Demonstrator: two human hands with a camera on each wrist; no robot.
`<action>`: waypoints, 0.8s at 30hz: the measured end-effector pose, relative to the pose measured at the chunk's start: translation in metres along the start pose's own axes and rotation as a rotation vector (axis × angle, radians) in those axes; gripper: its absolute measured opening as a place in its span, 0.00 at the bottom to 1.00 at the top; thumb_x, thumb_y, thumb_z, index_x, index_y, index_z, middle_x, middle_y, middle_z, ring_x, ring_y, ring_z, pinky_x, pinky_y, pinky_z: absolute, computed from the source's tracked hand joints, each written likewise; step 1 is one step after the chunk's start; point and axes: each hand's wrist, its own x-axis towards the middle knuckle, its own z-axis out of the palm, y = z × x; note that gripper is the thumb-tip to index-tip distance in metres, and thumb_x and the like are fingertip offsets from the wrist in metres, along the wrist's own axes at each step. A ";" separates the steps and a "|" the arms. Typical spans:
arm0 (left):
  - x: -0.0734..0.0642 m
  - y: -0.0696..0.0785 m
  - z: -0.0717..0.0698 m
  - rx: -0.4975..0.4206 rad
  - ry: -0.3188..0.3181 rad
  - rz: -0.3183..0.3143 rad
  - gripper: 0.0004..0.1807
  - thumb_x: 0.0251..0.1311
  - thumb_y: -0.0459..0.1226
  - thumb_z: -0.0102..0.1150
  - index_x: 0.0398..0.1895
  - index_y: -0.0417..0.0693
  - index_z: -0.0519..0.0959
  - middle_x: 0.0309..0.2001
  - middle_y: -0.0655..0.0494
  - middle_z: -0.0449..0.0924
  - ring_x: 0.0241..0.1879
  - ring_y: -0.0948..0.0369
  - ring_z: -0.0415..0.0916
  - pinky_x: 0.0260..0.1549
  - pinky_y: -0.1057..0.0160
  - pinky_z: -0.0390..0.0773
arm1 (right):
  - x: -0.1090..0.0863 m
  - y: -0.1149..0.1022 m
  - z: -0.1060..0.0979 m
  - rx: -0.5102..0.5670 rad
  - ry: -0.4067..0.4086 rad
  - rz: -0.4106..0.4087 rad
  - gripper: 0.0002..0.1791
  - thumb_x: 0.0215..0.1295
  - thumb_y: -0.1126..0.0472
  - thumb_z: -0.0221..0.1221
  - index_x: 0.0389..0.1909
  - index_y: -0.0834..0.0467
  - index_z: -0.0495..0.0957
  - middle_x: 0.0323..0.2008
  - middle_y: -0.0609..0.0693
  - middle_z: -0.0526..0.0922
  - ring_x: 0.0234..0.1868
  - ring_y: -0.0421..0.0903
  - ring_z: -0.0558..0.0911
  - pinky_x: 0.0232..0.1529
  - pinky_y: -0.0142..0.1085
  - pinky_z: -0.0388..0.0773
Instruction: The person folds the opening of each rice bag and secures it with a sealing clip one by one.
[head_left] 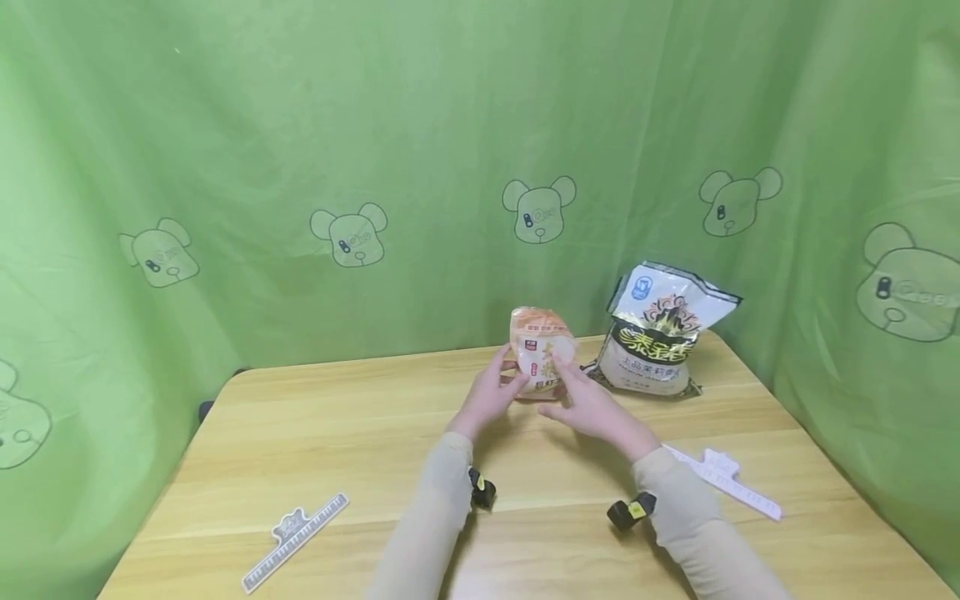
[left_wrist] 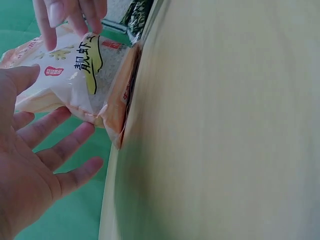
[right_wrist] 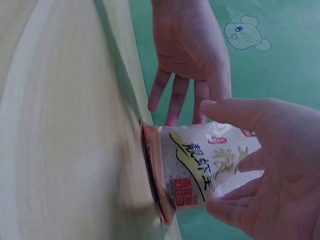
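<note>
A small white and orange plastic food bag [head_left: 536, 340] with Chinese lettering stands upright near the table's back edge. My left hand [head_left: 491, 393] is at its left side; in the left wrist view the thumb lies by the bag's front and the spread, nearly straight fingers touch its lower side. On the other side is my right hand [head_left: 596, 407]. Its fingertips touch the bag [right_wrist: 200, 160] in the right wrist view, and the thumb lies over its upper side. Neither hand is closed firmly round the bag. Right of it stands a larger bag [head_left: 651, 367] labelled as jasmine rice.
A grey clip with a piano-key strip [head_left: 296, 542] lies at the table's front left. Another, pale lilac clip [head_left: 723, 477] lies beyond my right forearm. Green curtains [head_left: 435, 108] with bear-head prints enclose the back and sides of the wooden table [head_left: 360, 433].
</note>
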 end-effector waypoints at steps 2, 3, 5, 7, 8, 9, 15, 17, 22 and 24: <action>-0.002 -0.002 -0.003 -0.002 -0.004 0.000 0.37 0.59 0.48 0.52 0.68 0.65 0.46 0.57 0.51 0.71 0.47 0.56 0.76 0.41 0.64 0.79 | 0.001 0.001 0.000 0.083 0.008 0.018 0.53 0.51 0.37 0.57 0.69 0.59 0.43 0.61 0.65 0.64 0.52 0.59 0.75 0.57 0.55 0.66; -0.002 -0.002 -0.005 -0.005 -0.008 0.000 0.37 0.59 0.47 0.52 0.68 0.65 0.46 0.57 0.51 0.71 0.47 0.56 0.76 0.41 0.63 0.79 | 0.002 0.003 0.000 0.134 0.017 0.036 0.52 0.51 0.39 0.59 0.69 0.58 0.43 0.61 0.64 0.64 0.54 0.59 0.74 0.58 0.55 0.65; -0.003 -0.003 -0.007 -0.001 -0.014 0.003 0.37 0.59 0.47 0.51 0.68 0.66 0.46 0.57 0.51 0.71 0.47 0.56 0.77 0.40 0.64 0.79 | 0.004 0.007 0.001 0.240 0.042 0.069 0.50 0.52 0.44 0.60 0.69 0.57 0.42 0.64 0.64 0.59 0.58 0.61 0.70 0.59 0.54 0.63; -0.004 -0.003 -0.008 0.003 -0.016 0.008 0.37 0.59 0.48 0.51 0.68 0.66 0.46 0.57 0.51 0.72 0.46 0.55 0.77 0.41 0.63 0.79 | 0.007 0.011 0.002 0.349 0.069 0.105 0.50 0.53 0.48 0.61 0.69 0.55 0.41 0.66 0.64 0.54 0.60 0.62 0.66 0.58 0.53 0.65; -0.004 -0.004 -0.009 0.006 -0.016 0.008 0.36 0.59 0.48 0.51 0.68 0.66 0.46 0.57 0.51 0.72 0.46 0.55 0.77 0.41 0.63 0.79 | 0.008 0.013 0.002 0.404 0.076 0.118 0.50 0.53 0.50 0.61 0.69 0.54 0.40 0.67 0.64 0.52 0.61 0.62 0.66 0.57 0.52 0.67; -0.004 -0.004 -0.009 0.007 -0.015 0.008 0.36 0.59 0.48 0.51 0.68 0.67 0.46 0.57 0.51 0.71 0.47 0.55 0.77 0.41 0.63 0.79 | 0.009 0.014 0.003 0.464 0.082 0.135 0.50 0.53 0.52 0.61 0.69 0.52 0.39 0.68 0.63 0.50 0.61 0.62 0.66 0.56 0.51 0.69; -0.004 -0.005 -0.011 0.011 -0.016 0.000 0.36 0.59 0.49 0.51 0.68 0.68 0.46 0.57 0.52 0.72 0.46 0.56 0.77 0.41 0.64 0.78 | 0.012 0.018 0.003 0.699 0.094 0.196 0.51 0.55 0.57 0.60 0.69 0.57 0.34 0.69 0.63 0.44 0.61 0.60 0.65 0.59 0.51 0.65; -0.005 -0.005 -0.011 0.006 -0.018 0.002 0.36 0.59 0.49 0.51 0.67 0.69 0.46 0.57 0.52 0.71 0.47 0.56 0.77 0.41 0.63 0.78 | 0.012 0.018 0.003 0.755 0.083 0.205 0.52 0.54 0.56 0.61 0.69 0.58 0.34 0.69 0.62 0.46 0.62 0.59 0.65 0.62 0.51 0.62; -0.008 -0.005 -0.012 -0.004 -0.025 0.004 0.37 0.58 0.51 0.50 0.68 0.67 0.45 0.59 0.50 0.69 0.48 0.54 0.76 0.43 0.59 0.78 | 0.011 0.020 0.003 0.856 0.012 0.232 0.53 0.52 0.55 0.62 0.69 0.53 0.34 0.67 0.62 0.53 0.64 0.58 0.62 0.63 0.50 0.59; -0.010 -0.005 -0.014 -0.002 -0.026 0.001 0.37 0.58 0.52 0.50 0.68 0.66 0.45 0.59 0.50 0.70 0.48 0.54 0.76 0.43 0.59 0.78 | 0.010 0.020 0.003 0.873 -0.010 0.247 0.53 0.52 0.54 0.62 0.69 0.51 0.35 0.67 0.62 0.55 0.65 0.57 0.61 0.63 0.50 0.60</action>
